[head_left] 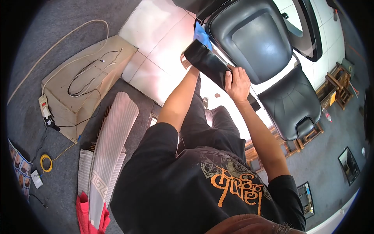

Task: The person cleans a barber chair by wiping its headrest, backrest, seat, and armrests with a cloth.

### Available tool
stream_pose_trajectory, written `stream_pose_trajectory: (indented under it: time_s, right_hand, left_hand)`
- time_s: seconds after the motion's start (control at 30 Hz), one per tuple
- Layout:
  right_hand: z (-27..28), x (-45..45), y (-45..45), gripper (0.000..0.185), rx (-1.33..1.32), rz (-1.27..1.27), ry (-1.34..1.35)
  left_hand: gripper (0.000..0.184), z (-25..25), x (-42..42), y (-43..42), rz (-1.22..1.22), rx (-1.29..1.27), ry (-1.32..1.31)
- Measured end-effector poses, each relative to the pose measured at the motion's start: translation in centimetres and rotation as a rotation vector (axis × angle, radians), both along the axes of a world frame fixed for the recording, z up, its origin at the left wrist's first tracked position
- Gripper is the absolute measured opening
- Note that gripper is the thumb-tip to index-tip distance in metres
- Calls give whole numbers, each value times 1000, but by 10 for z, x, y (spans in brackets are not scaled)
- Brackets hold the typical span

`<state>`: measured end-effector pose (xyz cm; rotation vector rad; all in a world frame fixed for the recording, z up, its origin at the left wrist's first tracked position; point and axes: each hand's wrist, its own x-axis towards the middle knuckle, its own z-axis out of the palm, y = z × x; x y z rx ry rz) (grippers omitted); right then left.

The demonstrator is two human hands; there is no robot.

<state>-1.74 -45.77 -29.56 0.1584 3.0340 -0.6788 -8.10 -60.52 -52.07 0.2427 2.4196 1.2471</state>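
A black padded salon chair, its large cushion (257,43) at the top, stands in front of me. My right hand (237,84) grips the edge of the glossy black armrest (210,60), with the thumb lying on its face. At the armrest's far end my left hand (186,61) is mostly hidden behind it, and its fingers do not show. A blue cloth (201,36) sticks out beyond that end, close to the left hand. Whether the left hand holds the cloth cannot be seen.
A smaller black cushion (292,101) belongs below the large one. To the left are a beige platform (89,74) with cables, a power strip (44,107) and rolled striped material (113,136). Mirrors (348,165) and wooden racks (337,85) are at the right.
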Motion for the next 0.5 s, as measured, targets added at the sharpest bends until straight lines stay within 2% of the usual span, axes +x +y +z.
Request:
stream_pose_trajectory:
  time_s: [0.23, 0.5]
  right_hand:
    - [6, -3, -1, 20, -25, 7, 6]
    - [3, -2, 0, 19, -31, 5, 25]
  left_hand:
    - [45, 45, 96, 42, -338, 92, 60]
    - [45, 19, 81, 44, -522, 44, 381]
